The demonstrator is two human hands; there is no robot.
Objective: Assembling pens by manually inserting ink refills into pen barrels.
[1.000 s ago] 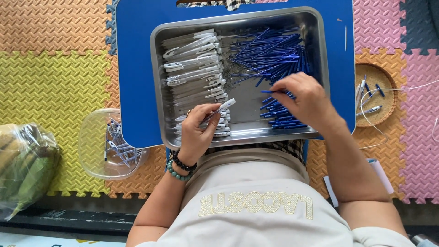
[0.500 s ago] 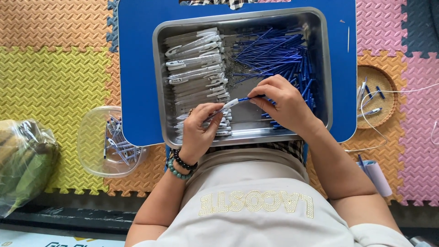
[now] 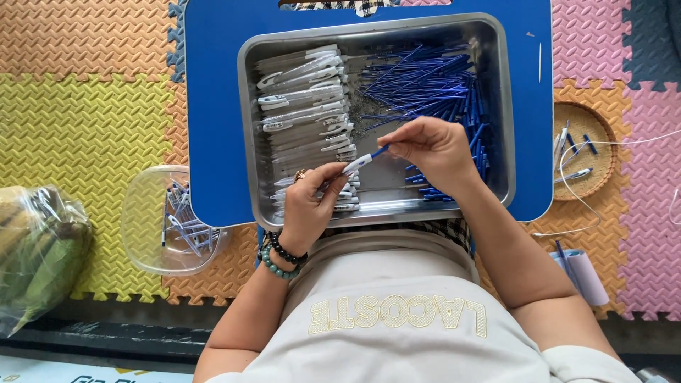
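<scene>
A metal tray (image 3: 504, 106) rests on a blue board (image 3: 213, 106) over my lap. Its left side holds a stack of white pen barrels (image 3: 305, 99); its right side holds a pile of thin blue refills (image 3: 425, 81). My left hand (image 3: 308, 206) grips one white pen barrel (image 3: 355, 164) over the tray's near middle. My right hand (image 3: 433, 152) pinches a blue refill (image 3: 380, 151) whose end meets the barrel's tip. Both hands hover just above the tray floor.
A clear plastic bowl (image 3: 145, 213) with several finished pens sits left of the board. A round woven basket (image 3: 585, 149) with a few pens lies to the right, with a white cable. A plastic bag of green things (image 3: 39, 248) lies far left on foam mats.
My right hand left the refill pile with a blue refill and moved left to the barrel in my left hand; the refill now meets the barrel's tip.
</scene>
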